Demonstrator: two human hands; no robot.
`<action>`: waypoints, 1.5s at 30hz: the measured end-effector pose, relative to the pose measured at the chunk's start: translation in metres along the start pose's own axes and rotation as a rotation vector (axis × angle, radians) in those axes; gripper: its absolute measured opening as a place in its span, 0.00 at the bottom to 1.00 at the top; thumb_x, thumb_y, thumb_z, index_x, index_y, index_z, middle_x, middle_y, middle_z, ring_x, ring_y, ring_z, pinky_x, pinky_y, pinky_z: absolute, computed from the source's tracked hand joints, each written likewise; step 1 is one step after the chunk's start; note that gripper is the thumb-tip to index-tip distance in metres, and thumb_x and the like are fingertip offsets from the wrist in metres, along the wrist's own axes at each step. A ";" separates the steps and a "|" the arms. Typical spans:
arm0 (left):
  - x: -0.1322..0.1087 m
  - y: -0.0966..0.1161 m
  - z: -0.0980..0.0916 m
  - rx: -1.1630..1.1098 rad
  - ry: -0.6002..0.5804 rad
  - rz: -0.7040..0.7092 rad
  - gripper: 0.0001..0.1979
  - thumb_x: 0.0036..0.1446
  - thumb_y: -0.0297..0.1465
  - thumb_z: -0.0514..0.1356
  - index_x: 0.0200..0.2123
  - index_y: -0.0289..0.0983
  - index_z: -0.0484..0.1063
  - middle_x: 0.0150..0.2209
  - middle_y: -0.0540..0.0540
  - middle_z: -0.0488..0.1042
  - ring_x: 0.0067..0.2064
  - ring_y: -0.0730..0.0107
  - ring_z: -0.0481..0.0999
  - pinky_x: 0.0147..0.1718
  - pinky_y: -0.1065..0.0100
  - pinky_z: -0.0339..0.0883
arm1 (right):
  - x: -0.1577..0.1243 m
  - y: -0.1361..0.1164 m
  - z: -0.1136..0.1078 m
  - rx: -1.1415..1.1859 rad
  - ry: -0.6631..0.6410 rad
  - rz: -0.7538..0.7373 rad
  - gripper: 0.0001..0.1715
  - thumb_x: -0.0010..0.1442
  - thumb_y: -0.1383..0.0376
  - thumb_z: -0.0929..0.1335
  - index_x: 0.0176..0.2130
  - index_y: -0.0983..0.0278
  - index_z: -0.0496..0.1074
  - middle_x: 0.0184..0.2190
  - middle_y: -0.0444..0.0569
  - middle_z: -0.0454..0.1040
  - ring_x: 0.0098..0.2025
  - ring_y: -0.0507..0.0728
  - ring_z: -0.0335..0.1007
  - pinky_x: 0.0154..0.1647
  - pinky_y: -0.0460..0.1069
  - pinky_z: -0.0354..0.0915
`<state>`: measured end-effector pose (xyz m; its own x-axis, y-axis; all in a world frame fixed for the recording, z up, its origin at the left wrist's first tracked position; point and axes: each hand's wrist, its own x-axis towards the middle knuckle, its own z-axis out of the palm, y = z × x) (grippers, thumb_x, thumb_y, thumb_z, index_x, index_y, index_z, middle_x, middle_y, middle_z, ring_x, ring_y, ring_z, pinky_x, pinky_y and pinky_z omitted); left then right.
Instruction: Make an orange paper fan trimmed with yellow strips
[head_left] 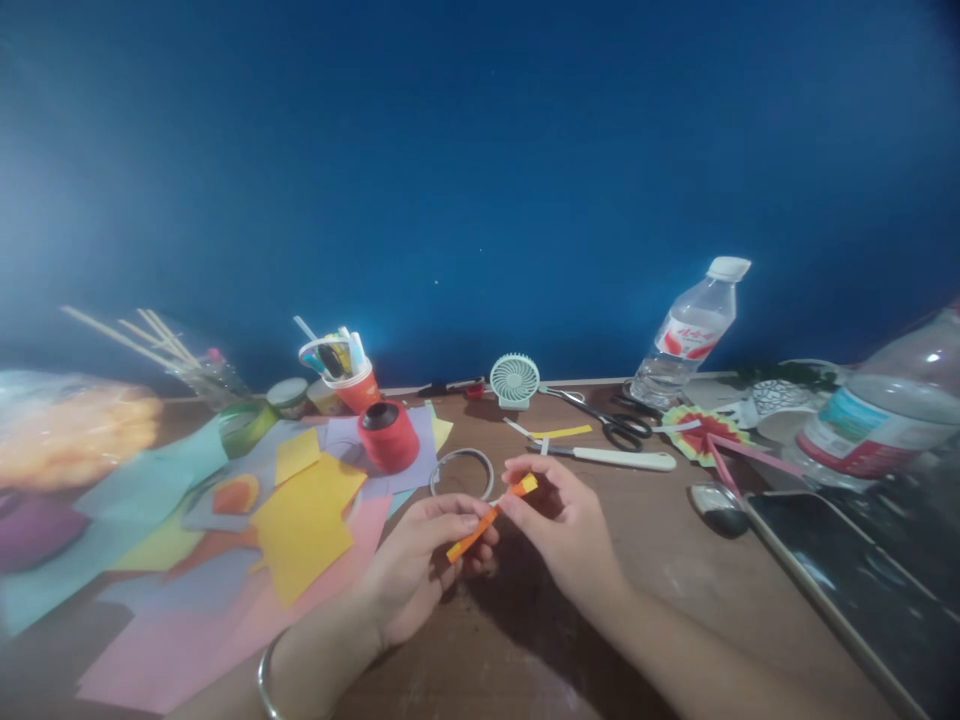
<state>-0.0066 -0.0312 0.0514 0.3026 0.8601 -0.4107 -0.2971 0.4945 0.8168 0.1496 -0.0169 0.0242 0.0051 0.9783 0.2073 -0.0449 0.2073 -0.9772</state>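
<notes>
Both of my hands meet above the brown table, around a narrow orange-and-yellow paper strip (pixel 472 537) that slants up to the right. My left hand (pixel 420 560) grips its lower part between thumb and fingers. Near the upper, yellow-tipped end, my right hand (pixel 562 515) pinches it with thumb and index finger. Something pale shows between the two grips, too small to name. Just behind the hands lies a grey ring (pixel 491 470), and a white-handled knife (pixel 626 458) rests beyond the right hand. Yellow paper (pixel 304 530) is spread on other coloured sheets to the left.
A red thread spool (pixel 388 437) and a cup of pens (pixel 352 385) stand at the back left. Behind are a small fan (pixel 514 381) and scissors (pixel 622 430). A tilted bottle (pixel 690 335), a large bottle (pixel 874 420) and a dark tablet-like slab (pixel 847 570) are right.
</notes>
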 end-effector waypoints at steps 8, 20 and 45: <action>0.003 -0.001 0.000 -0.005 -0.010 -0.018 0.06 0.51 0.31 0.60 0.27 0.32 0.72 0.24 0.46 0.74 0.25 0.74 0.72 0.23 0.76 0.62 | 0.001 0.003 0.003 0.136 -0.048 0.048 0.14 0.47 0.68 0.69 0.37 0.63 0.68 0.32 0.46 0.71 0.30 0.52 0.67 0.32 0.47 0.65; 0.011 0.012 -0.010 0.018 0.129 0.229 0.04 0.46 0.27 0.63 0.27 0.34 0.69 0.25 0.49 0.74 0.27 0.76 0.71 0.27 0.77 0.63 | 0.032 -0.015 -0.033 -0.376 0.051 -0.163 0.07 0.55 0.65 0.64 0.36 0.62 0.69 0.32 0.46 0.72 0.32 0.54 0.68 0.33 0.48 0.62; -0.007 0.043 -0.023 0.266 0.154 0.506 0.05 0.51 0.30 0.59 0.32 0.36 0.70 0.30 0.48 0.73 0.33 0.71 0.71 0.32 0.71 0.64 | 0.022 -0.001 -0.022 -0.996 -0.690 -0.377 0.07 0.51 0.74 0.60 0.26 0.65 0.63 0.27 0.49 0.68 0.31 0.53 0.60 0.33 0.47 0.55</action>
<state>-0.0428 -0.0134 0.0802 0.0419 0.9990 0.0183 -0.1273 -0.0129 0.9918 0.1713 0.0042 0.0291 -0.6795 0.7146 0.1659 0.6153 0.6783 -0.4017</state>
